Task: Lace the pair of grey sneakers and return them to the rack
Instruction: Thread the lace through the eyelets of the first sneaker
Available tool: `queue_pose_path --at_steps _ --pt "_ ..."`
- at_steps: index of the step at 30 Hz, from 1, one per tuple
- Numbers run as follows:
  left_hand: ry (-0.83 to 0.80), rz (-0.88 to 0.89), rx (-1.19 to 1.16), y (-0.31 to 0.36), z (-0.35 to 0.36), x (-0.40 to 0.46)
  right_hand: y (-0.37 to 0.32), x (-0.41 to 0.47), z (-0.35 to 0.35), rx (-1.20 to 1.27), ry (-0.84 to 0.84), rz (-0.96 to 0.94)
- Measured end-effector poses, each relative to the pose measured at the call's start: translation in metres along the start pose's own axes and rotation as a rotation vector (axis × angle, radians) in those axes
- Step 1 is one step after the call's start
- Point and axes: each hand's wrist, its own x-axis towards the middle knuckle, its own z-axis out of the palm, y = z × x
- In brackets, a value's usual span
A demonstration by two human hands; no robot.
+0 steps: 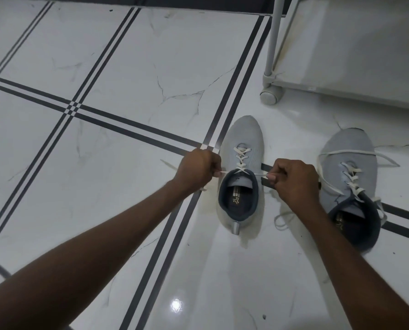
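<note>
Two grey sneakers with dark blue collars stand on the floor, toes pointing away from me. The left sneaker (242,139) has its white lace (241,158) crossed up to the top eyelets. My left hand (197,166) is closed on the lace end left of the collar. My right hand (294,181) pinches the other end on the right side. Both ends are stretched sideways and taut. The right sneaker (348,151) stands apart to the right, its white lace (327,154) loose, looping over the toe and trailing on the floor.
The white rack (273,44) on a castor wheel (269,96) stands at the upper right, just beyond the sneakers. The floor is glossy white marble tile (118,67) with dark stripe lines. A loose lace end (282,219) lies between the two shoes.
</note>
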Motion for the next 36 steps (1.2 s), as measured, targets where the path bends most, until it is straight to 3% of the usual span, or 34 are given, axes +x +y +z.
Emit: queue_pose_path --at_steps 3,5,7,9,11,12,16,18,20,22,25,28,31,36 --pt "0.036 0.016 0.067 0.003 0.004 -0.002 -0.004 -0.004 0.001 -0.001 -0.034 0.013" --pt "0.186 0.014 0.116 0.004 0.006 -0.007 -0.009 -0.008 0.000 0.008 0.054 -0.051" --pt "0.307 -0.122 0.084 0.005 0.008 -0.015 -0.021 -0.014 -0.003 -0.002 0.296 -0.077" --pt "0.205 -0.363 -0.070 0.008 0.011 -0.021 -0.033 -0.020 -0.001 -0.005 0.364 0.047" --pt "0.021 -0.574 -0.540 0.014 0.016 -0.022 -0.039 -0.024 0.006 0.004 0.176 0.194" --pt "0.006 -0.634 -0.749 0.016 0.019 -0.019 -0.041 -0.026 0.008 0.051 0.083 0.251" --pt "0.077 -0.607 -0.957 0.023 0.013 0.002 -0.035 -0.009 0.012 0.438 -0.034 0.523" --pt "0.044 -0.558 -1.069 0.031 0.003 0.012 -0.036 0.008 0.006 0.802 -0.156 0.726" --pt "-0.041 -0.468 -1.202 0.038 -0.008 0.016 -0.042 0.023 -0.003 1.063 -0.291 0.785" --pt "-0.102 -0.368 -1.266 0.044 -0.015 0.017 -0.054 0.032 -0.017 1.106 -0.274 0.676" --pt "-0.127 -0.229 -0.999 0.050 -0.022 0.016 -0.068 0.041 -0.038 0.990 -0.117 0.337" --pt "-0.290 -0.112 -0.831 0.057 -0.030 0.016 -0.075 0.050 -0.045 0.857 -0.172 0.076" --pt "-0.351 -0.077 -0.838 0.055 -0.039 0.014 -0.076 0.055 -0.038 0.671 -0.246 0.007" --pt "-0.217 -0.175 -0.918 0.030 -0.056 0.011 -0.067 0.045 -0.033 0.408 -0.352 0.008"
